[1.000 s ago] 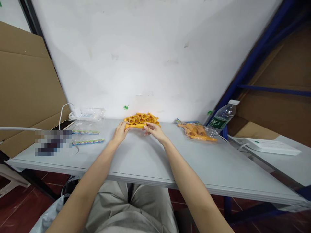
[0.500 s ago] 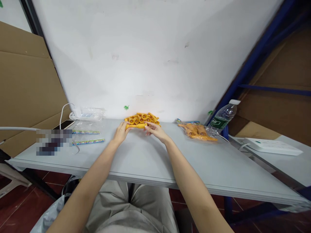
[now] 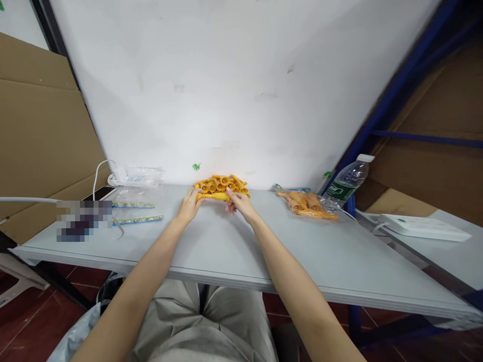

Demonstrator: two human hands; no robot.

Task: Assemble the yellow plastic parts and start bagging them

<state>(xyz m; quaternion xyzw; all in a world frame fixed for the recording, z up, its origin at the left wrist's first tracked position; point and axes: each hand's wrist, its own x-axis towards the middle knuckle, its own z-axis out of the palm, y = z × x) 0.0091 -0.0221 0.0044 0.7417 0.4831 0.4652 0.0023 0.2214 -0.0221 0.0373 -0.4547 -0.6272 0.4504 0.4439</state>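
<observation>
A pile of small orange plastic trumpets (image 3: 222,184) lies at the far edge of the grey table (image 3: 234,251), against the white wall. One orange trumpet (image 3: 213,197) lies flat in front of the pile. My left hand (image 3: 188,205) grips its left end and my right hand (image 3: 238,203) pinches its right end with the fingertips. Both forearms reach straight out over the table.
A clear bag of orange trumpets (image 3: 307,204) lies to the right, next to a water bottle (image 3: 345,183). To the left are clear bags with coloured header strips (image 3: 136,211), a phone (image 3: 98,193) and a white charger with its cable (image 3: 117,176). A white power strip (image 3: 420,227) sits on the side table.
My right hand has curled in slightly toward the trumpet's right end. The left hand and the trumpet have barely moved.
</observation>
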